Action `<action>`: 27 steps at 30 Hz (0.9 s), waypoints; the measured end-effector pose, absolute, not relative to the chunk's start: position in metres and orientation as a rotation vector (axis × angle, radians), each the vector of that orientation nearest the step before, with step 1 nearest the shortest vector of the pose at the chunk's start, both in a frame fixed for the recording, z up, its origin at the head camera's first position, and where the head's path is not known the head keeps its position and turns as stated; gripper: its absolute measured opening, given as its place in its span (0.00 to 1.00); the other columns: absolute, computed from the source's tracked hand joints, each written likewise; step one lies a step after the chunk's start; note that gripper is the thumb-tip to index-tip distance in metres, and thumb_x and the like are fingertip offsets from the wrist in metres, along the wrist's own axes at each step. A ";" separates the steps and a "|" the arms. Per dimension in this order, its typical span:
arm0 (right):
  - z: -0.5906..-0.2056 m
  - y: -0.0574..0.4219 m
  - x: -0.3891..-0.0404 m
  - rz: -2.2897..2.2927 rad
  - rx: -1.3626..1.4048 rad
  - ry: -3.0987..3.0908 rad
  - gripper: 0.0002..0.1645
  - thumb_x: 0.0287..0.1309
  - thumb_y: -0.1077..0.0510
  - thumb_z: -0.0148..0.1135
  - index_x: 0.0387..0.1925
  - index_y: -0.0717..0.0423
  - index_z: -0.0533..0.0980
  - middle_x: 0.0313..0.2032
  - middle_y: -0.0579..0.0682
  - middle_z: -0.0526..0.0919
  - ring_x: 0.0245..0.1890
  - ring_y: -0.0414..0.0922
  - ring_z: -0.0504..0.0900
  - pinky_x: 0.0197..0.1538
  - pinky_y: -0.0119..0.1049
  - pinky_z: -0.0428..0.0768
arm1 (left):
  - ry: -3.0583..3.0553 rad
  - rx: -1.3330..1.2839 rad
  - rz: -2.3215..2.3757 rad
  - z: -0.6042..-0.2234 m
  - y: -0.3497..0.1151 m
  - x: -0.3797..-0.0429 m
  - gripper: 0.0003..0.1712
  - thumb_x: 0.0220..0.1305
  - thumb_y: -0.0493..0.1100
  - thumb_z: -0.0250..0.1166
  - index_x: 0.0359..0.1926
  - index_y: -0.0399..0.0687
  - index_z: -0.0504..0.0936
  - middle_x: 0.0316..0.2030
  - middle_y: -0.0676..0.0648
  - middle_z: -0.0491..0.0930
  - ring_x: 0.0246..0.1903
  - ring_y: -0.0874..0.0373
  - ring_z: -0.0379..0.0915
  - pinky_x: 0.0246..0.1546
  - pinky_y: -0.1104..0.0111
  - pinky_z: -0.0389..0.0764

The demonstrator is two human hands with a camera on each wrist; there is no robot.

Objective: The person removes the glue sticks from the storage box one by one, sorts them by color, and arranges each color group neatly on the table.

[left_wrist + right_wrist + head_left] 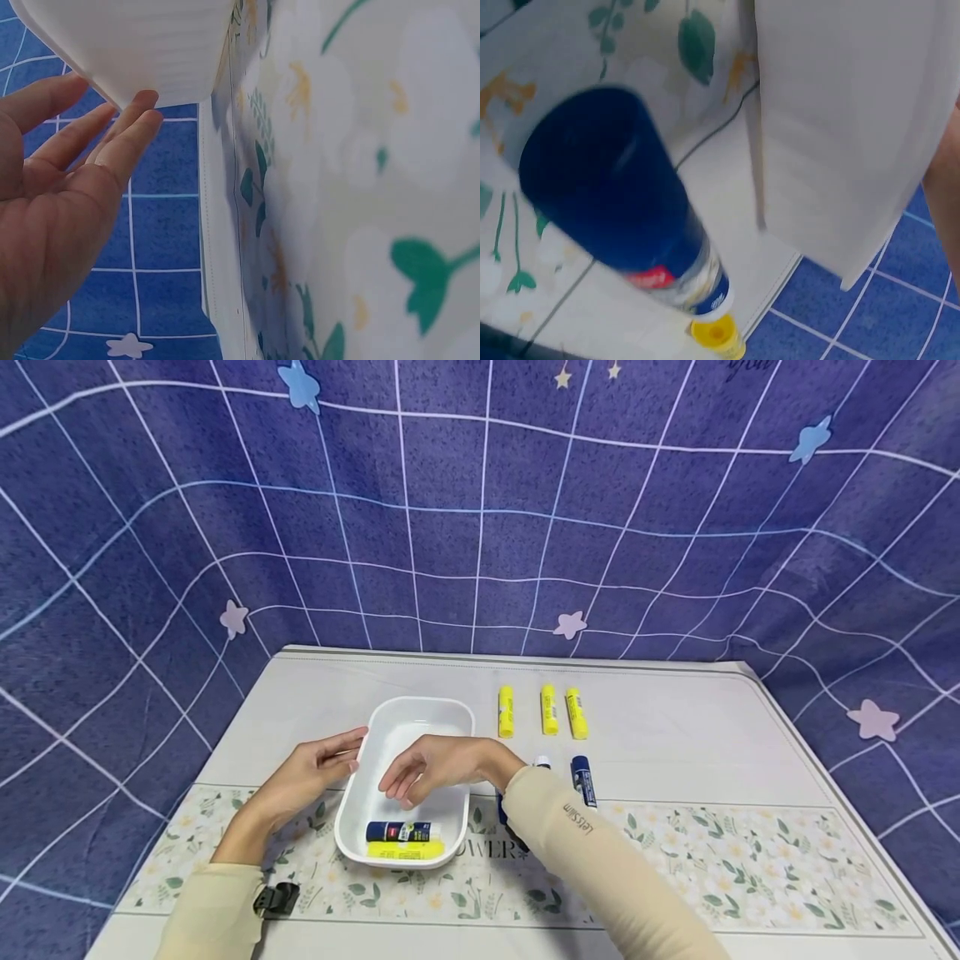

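A white plastic tray (348, 814) holds a blue glue stick (398, 832) and a yellow glue stick (406, 850), lying side by side at its near end. My left hand (318, 768) touches the tray's left side with fairly straight fingers; the left wrist view shows the fingertips (147, 100) against the outer wall. Over the tray's middle hovers my right hand (438, 767), its fingers bent loosely downward, with nothing visible in them. The right wrist view shows the tray's outer wall (840, 135) and a blue glue stick (622, 180) beside it.
Three yellow glue sticks (506, 712) stand apart in a row right of the tray. Nearer, a blue glue stick (582, 781) is seen beside the right sleeve (592, 852), which partly hides other blue ones. A star-patterned blue curtain (480, 510) hangs behind the table.
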State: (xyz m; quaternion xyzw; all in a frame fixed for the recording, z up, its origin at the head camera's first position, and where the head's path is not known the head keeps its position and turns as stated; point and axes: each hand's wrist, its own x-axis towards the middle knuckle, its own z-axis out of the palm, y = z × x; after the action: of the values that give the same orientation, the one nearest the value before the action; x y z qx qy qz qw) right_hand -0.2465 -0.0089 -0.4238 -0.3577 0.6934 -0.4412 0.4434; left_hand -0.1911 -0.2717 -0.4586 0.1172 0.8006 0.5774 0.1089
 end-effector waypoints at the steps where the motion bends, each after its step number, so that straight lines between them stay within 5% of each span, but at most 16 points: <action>1: -0.425 -0.011 -0.246 -1.085 -0.888 1.715 0.29 0.57 0.70 0.70 0.62 0.68 0.78 0.60 0.67 0.82 0.48 0.39 0.83 0.56 0.28 0.85 | 2.351 0.348 1.700 -0.459 -0.272 -0.191 0.34 0.77 0.38 0.59 0.78 0.37 0.61 0.72 0.30 0.67 0.71 0.36 0.66 0.58 0.81 0.80; 13: -0.435 -0.025 -0.236 -0.937 -0.865 1.771 0.24 0.55 0.66 0.74 0.56 0.59 0.83 0.47 0.47 0.89 0.45 0.36 0.85 0.56 0.24 0.82 | 2.332 0.357 1.716 -0.458 -0.273 -0.191 0.33 0.77 0.36 0.58 0.78 0.37 0.61 0.73 0.28 0.65 0.72 0.35 0.65 0.58 0.80 0.80; 27: -0.441 -0.031 -0.230 -0.847 -0.882 1.819 0.19 0.59 0.66 0.73 0.53 0.57 0.84 0.41 0.44 0.86 0.42 0.35 0.83 0.51 0.23 0.82 | 2.344 0.353 1.700 -0.457 -0.272 -0.190 0.33 0.77 0.37 0.58 0.78 0.38 0.61 0.74 0.29 0.65 0.72 0.35 0.65 0.58 0.80 0.80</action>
State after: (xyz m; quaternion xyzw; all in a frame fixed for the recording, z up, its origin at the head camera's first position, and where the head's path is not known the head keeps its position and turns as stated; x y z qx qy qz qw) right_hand -0.2304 -0.0311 -0.4413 -0.3578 0.7382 -0.3438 0.4570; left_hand -0.1901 -0.2717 -0.4573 0.1203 0.7984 0.5792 0.1122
